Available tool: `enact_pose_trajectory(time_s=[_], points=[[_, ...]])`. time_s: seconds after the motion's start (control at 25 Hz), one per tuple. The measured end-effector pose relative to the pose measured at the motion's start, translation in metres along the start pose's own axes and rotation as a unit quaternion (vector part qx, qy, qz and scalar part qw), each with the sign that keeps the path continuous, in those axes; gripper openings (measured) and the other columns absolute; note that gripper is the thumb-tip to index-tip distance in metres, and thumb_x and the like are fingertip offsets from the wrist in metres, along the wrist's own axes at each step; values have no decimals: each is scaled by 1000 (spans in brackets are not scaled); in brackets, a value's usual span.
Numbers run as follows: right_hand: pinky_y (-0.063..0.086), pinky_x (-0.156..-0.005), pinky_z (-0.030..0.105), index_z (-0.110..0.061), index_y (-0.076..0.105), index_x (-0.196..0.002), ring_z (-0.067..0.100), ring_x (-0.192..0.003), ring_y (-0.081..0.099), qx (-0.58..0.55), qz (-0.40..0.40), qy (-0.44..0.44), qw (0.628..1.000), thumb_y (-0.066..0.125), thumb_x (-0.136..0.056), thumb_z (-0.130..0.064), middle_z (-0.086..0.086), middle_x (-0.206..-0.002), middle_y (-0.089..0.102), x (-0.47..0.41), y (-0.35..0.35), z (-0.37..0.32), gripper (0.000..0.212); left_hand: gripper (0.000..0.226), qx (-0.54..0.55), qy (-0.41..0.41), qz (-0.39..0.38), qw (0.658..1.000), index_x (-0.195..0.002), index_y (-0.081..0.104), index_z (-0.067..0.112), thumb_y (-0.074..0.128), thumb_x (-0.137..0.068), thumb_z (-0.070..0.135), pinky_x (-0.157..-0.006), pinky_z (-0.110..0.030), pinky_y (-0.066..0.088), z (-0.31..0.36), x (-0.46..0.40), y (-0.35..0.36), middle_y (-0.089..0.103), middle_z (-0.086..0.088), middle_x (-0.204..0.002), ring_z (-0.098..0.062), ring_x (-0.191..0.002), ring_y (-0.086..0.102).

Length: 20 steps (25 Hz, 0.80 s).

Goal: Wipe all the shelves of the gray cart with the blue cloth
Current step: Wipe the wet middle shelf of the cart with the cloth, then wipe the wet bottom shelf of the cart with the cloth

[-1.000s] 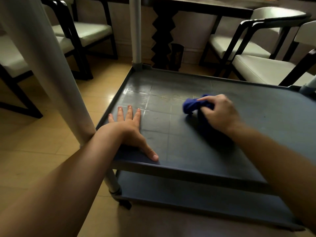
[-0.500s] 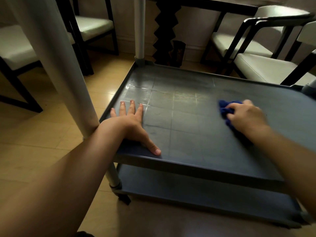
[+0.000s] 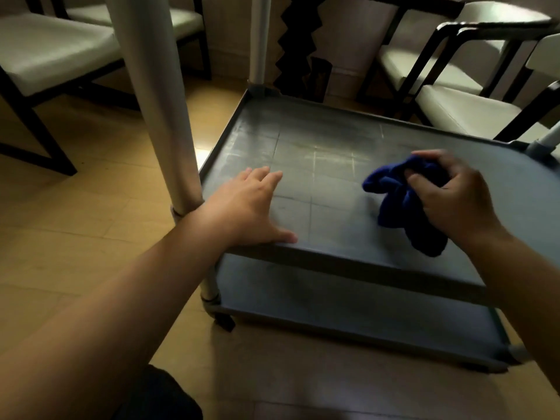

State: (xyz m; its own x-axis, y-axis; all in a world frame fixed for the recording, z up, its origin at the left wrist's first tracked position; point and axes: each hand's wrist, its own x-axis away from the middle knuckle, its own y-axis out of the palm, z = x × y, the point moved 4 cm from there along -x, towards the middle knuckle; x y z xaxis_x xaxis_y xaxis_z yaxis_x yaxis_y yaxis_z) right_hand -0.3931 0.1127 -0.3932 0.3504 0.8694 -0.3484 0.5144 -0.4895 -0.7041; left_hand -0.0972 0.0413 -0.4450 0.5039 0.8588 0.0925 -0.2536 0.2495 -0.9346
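The gray cart is filling the centre and right of the frame; its middle shelf is carrying only the blue cloth, bunched at centre right, and the lower shelf beneath is showing nothing on it. The right hand is gripping the cloth, fingers curled shut into its folds. The left hand is lying flat at the shelf's near left corner, fingers spread apart, thumb along the front rim. A pale post is crossing the upper left. Both hands are blurring slightly.
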Motion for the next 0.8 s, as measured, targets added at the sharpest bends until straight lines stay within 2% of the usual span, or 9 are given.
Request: enact_pose_trajectory(time_s=[0.08, 0.16, 0.28, 0.36, 0.44, 0.56, 0.64, 0.72, 0.8], points=[[53, -77, 16, -41, 65, -111, -1, -93, 66, -87, -7, -39, 995, 66, -91, -31, -20, -99, 68, 39, 1, -41, 23, 90, 33, 69, 116, 990, -156, 38, 30, 71, -83, 70, -102, -30, 42, 5, 41, 1, 46, 4, -157, -19, -141, 45], [54, -74, 11, -41, 65, -109, -3, -94, 68, -154, -34, -79, 984, 66, -91, -29, -24, -101, 70, 85, 10, -69, 23, 58, 52, 173, 226, 957, -136, 59, 25, 64, -92, 62, -89, -24, 44, 5, 86, 4, 64, 4, -129, -15, -116, 58], [53, -80, 13, -30, 65, -114, 4, -95, 70, -198, -110, -145, 963, 66, -90, -24, -17, -107, 70, 154, 47, -82, 25, 34, 47, 241, 174, 954, -113, 65, 22, 65, -94, 50, -72, -26, 47, -17, 127, 54, 63, 6, -99, -12, -88, 55], [51, -84, 14, -25, 65, -116, 7, -100, 68, -195, -177, -177, 948, 65, -89, -22, -16, -111, 68, 186, 83, -69, 27, 33, 30, 175, 57, 982, -109, 61, 25, 61, -91, 54, -70, -29, 48, -35, 128, 105, 61, 7, -97, -14, -85, 56], [55, -80, 21, -33, 62, -118, 7, -101, 67, -181, -243, -142, 942, 62, -91, -28, -21, -113, 63, 200, 132, -38, 28, 41, -5, 88, -23, 996, -115, 59, 24, 65, -89, 55, -74, -30, 49, -54, 113, 156, 63, 4, -105, -18, -95, 61], [56, -86, 25, -50, 54, -118, -4, -101, 62, -88, -241, -62, 965, 60, -92, -33, -30, -112, 58, 184, 199, 19, 32, 58, -56, 3, -2, 998, -128, 54, 17, 70, -90, 57, -80, -34, 55, -72, 73, 209, 61, -1, -115, -21, -101, 59], [53, -90, 29, -47, 52, -121, 4, -103, 61, -38, -223, -56, 973, 63, -92, -29, -15, -119, 61, 160, 240, 47, 35, 64, -42, -47, -7, 998, -135, 48, 18, 74, -88, 53, -82, -34, 52, -79, 42, 238, 55, -1, -122, -20, -109, 53], [50, -94, 35, -45, 47, -127, 14, -114, 58, 4, -251, -88, 964, 69, -89, -24, -4, -130, 57, 140, 275, 63, 49, 64, -19, -77, -15, 997, -132, 45, 19, 78, -87, 50, -78, -33, 43, -84, 20, 260, 51, -2, -122, -22, -111, 50], [48, -96, 38, -54, 32, -139, 14, -121, 51, 45, -336, -127, 932, 77, -78, -39, -4, -141, 49, 130, 301, 75, 77, 62, -19, -90, -7, 996, -129, 44, 19, 79, -85, 47, -79, -34, 42, -90, 9, 276, 51, -3, -121, -23, -109, 49]])
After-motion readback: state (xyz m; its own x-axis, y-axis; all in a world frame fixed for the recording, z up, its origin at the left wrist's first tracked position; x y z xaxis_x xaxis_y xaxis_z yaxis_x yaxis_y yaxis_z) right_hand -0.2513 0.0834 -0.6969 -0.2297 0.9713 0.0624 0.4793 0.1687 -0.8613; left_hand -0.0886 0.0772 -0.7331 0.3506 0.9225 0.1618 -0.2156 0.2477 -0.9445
